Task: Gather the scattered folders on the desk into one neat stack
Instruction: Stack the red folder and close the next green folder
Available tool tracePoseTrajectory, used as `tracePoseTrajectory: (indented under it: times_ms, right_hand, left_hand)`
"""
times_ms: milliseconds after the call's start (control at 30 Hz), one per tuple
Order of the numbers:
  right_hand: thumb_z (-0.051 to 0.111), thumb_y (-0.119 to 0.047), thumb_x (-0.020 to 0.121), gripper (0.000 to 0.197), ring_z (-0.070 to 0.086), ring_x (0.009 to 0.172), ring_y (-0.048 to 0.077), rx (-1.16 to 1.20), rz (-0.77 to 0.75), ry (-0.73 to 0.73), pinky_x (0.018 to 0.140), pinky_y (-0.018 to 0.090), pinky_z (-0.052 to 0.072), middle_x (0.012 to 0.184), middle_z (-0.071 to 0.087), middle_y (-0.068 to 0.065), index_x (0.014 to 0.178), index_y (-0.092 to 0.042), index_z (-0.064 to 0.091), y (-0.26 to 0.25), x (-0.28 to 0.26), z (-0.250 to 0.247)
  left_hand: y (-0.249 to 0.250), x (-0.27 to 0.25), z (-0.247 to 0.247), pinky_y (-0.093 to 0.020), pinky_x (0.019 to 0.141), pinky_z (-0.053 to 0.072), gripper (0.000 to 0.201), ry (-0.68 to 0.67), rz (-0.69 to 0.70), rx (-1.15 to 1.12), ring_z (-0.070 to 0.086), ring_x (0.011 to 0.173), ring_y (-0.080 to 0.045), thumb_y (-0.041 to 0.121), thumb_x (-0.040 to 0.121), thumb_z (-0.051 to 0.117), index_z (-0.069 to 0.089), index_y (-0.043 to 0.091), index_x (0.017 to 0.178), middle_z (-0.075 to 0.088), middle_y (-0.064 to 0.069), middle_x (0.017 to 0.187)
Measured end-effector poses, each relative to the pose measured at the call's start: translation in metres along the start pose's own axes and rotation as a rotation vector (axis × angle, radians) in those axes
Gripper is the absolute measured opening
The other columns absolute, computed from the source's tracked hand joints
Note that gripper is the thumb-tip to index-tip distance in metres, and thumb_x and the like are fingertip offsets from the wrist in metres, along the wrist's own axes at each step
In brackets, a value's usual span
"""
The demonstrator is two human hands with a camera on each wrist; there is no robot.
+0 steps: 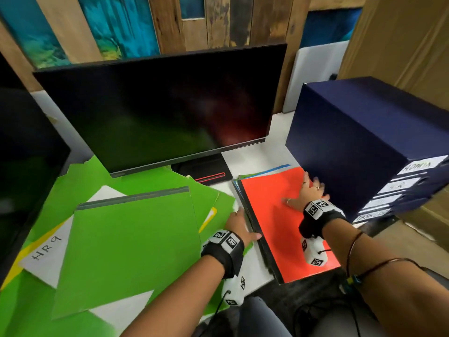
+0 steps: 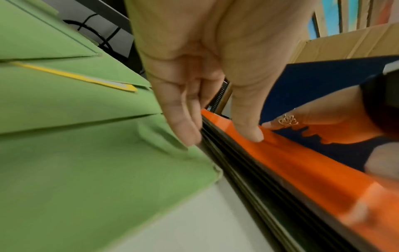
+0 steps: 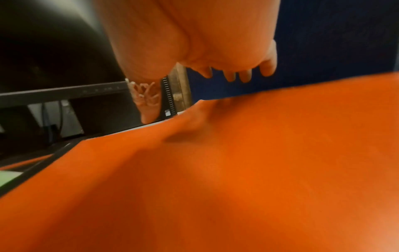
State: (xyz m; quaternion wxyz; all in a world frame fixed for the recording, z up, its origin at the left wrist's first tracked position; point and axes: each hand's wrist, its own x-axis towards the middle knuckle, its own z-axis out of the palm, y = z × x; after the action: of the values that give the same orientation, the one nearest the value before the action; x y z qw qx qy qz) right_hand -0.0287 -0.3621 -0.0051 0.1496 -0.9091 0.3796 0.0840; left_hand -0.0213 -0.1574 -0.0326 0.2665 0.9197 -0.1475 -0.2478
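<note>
Toward the right front edge of the desk (image 1: 245,164): a stack (image 1: 252,215) topped by an orange folder (image 1: 274,229), hard against the dark blue box (image 1: 359,142). Right hand (image 1: 307,192) flat on the orange cover, fingers spread, pressing down near the far corner. Left hand (image 1: 239,226) edge-on along the stack's left side, fingers (image 2: 183,119) straight and together against the dark layered edges, thumb over the orange rim. Squaring step, by the look of it: one side pushed true, top held down. Left front of the desk: green folders (image 1: 131,239) fanned and overlapping, a yellow one (image 1: 209,217) peeking out, a sheet marked HR9 (image 1: 46,249). Next, likely: lifting a green folder across onto the orange top, edges matched, without dragging the loose sheets.
</note>
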Motion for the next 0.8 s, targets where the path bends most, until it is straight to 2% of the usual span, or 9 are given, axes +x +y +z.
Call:
tracePoseTrajectory:
  times_ms: [100,200,267,333,400,500,633,700,800]
  right_hand:
    - [0.066,-0.057,0.074,0.104,0.014,0.145,0.029,0.050,-0.203,-0.097,0.114,0.047,0.020,0.157,0.009,0.009,0.150,-0.025,0.002,-0.013,-0.008,0.018]
    - [0.061,-0.048,0.083,0.073,0.027,0.140,0.021,-0.013,-0.478,-0.208,0.115,0.034,0.025,0.150,0.033,0.007,0.143,-0.017,0.034,-0.038,-0.024,0.028]
    - [0.059,-0.038,0.088,0.056,0.034,0.136,0.021,-0.036,-0.665,-0.261,0.111,0.026,0.025,0.145,0.041,0.008,0.137,-0.014,0.046,-0.062,-0.040,0.035]
    - [0.058,-0.033,0.090,0.053,0.030,0.139,0.021,-0.062,-0.794,-0.322,0.112,0.026,0.022,0.150,0.033,0.008,0.139,-0.016,0.045,-0.087,-0.058,0.046]
    - [0.056,-0.039,0.090,0.060,0.022,0.143,0.022,-0.105,-0.871,-0.381,0.117,0.032,0.021,0.156,0.022,0.006,0.143,-0.019,0.037,-0.109,-0.074,0.062]
    - [0.052,-0.055,0.086,0.075,0.006,0.147,0.027,-0.199,-0.832,-0.480,0.118,0.047,0.017,0.159,0.004,0.002,0.148,-0.025,0.024,-0.131,-0.093,0.087]
    - [0.050,-0.061,0.084,0.081,-0.006,0.146,0.030,-0.287,-0.768,-0.516,0.117,0.055,0.013,0.159,-0.008,0.001,0.149,-0.025,0.017,-0.137,-0.099,0.100]
    - [0.048,-0.062,0.085,0.080,-0.007,0.146,0.029,-0.257,-0.773,-0.526,0.117,0.055,0.010,0.159,-0.008,0.000,0.149,-0.026,0.017,-0.137,-0.096,0.100]
    - [0.045,-0.064,0.084,0.079,-0.007,0.146,0.028,-0.182,-0.759,-0.571,0.118,0.054,0.009,0.159,-0.005,-0.001,0.148,-0.025,0.021,-0.136,-0.093,0.097]
  left_hand:
    - [-0.011,-0.001,-0.022,-0.031,0.104,0.035,0.097,0.117,-0.024,-0.028,0.043,0.127,-0.028,0.024,0.072,0.077,0.017,0.015,0.147,0.038,-0.015,0.137]
    - [-0.036,0.008,-0.063,-0.032,0.106,0.035,0.071,0.296,-0.057,0.075,0.043,0.127,-0.030,0.017,0.080,0.069,0.033,0.016,0.142,0.040,-0.014,0.138]
    - [-0.062,0.015,-0.090,-0.035,0.109,0.033,0.054,0.405,-0.103,0.182,0.038,0.129,-0.030,0.013,0.085,0.062,0.044,0.013,0.136,0.041,-0.014,0.139]
    - [-0.087,0.021,-0.115,-0.038,0.109,0.035,0.049,0.420,-0.169,0.307,0.037,0.129,-0.030,0.012,0.086,0.060,0.047,0.011,0.134,0.039,-0.013,0.139]
    - [-0.112,0.025,-0.135,-0.044,0.111,0.033,0.066,0.332,-0.256,0.394,0.029,0.135,-0.032,0.025,0.082,0.068,0.038,0.012,0.139,0.030,-0.013,0.146]
    - [-0.142,0.028,-0.153,-0.051,0.116,0.023,0.105,0.142,-0.304,0.468,0.017,0.143,-0.030,0.051,0.068,0.074,0.015,0.017,0.148,0.016,-0.010,0.155]
    - [-0.152,0.029,-0.156,-0.059,0.113,0.017,0.114,0.131,-0.323,0.539,0.025,0.141,-0.027,0.059,0.058,0.077,0.015,0.024,0.147,0.025,-0.005,0.152]
    - [-0.148,0.033,-0.155,-0.056,0.111,0.022,0.107,0.167,-0.320,0.503,0.031,0.137,-0.028,0.054,0.059,0.078,0.021,0.024,0.145,0.034,-0.006,0.147]
    - [-0.141,0.038,-0.153,-0.049,0.105,0.038,0.057,0.243,-0.263,0.379,0.042,0.127,-0.030,0.038,0.082,0.066,0.046,0.023,0.133,0.045,-0.010,0.136]
